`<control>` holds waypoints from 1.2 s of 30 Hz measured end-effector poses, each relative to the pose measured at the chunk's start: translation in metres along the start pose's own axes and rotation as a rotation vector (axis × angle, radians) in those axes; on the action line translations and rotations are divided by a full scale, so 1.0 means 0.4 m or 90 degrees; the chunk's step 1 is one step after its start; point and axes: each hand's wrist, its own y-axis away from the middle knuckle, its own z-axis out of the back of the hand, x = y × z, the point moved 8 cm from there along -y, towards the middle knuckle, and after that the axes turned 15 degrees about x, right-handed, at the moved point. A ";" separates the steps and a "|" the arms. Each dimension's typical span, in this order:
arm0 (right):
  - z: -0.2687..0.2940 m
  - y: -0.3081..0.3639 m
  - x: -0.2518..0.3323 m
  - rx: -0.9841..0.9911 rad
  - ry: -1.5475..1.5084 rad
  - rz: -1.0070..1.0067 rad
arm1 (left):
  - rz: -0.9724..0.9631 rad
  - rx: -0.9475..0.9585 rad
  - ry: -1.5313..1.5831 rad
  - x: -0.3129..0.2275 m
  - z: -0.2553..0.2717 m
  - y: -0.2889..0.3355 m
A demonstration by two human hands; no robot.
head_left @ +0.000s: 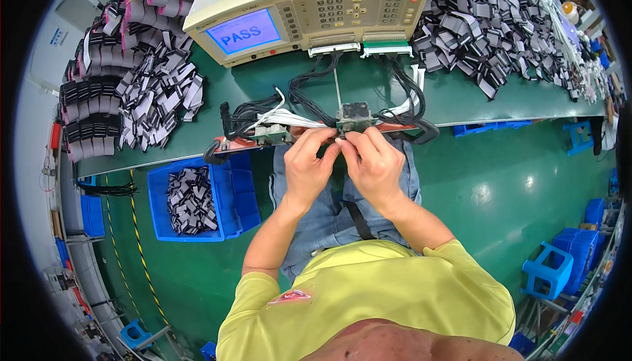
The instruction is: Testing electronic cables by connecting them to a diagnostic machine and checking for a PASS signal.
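My left hand (309, 163) and my right hand (375, 167) meet at the table's front edge, fingers pinched together on something small and dark, mostly hidden by the fingertips. Just beyond them stands a small test fixture (354, 116) with a dark block on a green board. Black wire bundles (311, 91) and white wires (303, 119) run to it and its neighbour. A second connector board (270, 137) lies left of my left hand. Behind, a beige cable tester (309, 15) has a lit blue screen (243, 32) and two wide connectors plugged in along its front.
Grey ribbon cables with black connectors lie in a heap (161, 94) at the left and a larger heap (484, 25) at the right. A blue bin (230, 193) below the table holds more. Red-black clamps (421, 132) grip the table edge. A blue stool (548, 269) stands lower right.
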 end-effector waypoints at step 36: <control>0.041 0.031 -0.015 0.026 -0.108 0.070 | 0.339 0.030 -0.534 0.471 0.643 -0.173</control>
